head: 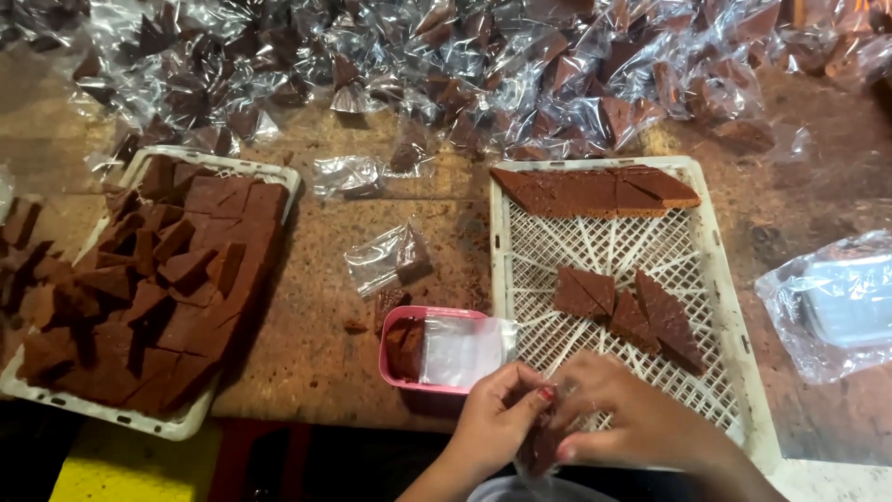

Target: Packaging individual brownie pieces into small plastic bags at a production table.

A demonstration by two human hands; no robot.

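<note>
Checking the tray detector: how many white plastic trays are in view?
2. The left tray is heaped with brown cake pieces; the right tray holds a few. None seem hidden.

Small food-packing workshop, hand production, not a home kitchen. Landmark: the white mesh tray (pixel 743 344) on a worn brown wooden table (pixel 316 363) dusted with crumbs. Inside the tray, brown cake slabs (pixel 595 191) along its far edge and cut wedges (pixel 632 311) mid-tray. Left of it, a pink tub (pixel 395 372) with clear bags (pixel 460 349), then a second white tray (pixel 177 423) heaped with cut pieces (pixel 167 279). Beyond both, a long pile of wedges sealed in cellophane (pixel 446 74). Right of the tray, a bagged stack of white containers (pixel 841 307). Batch scale, all manual.
</note>
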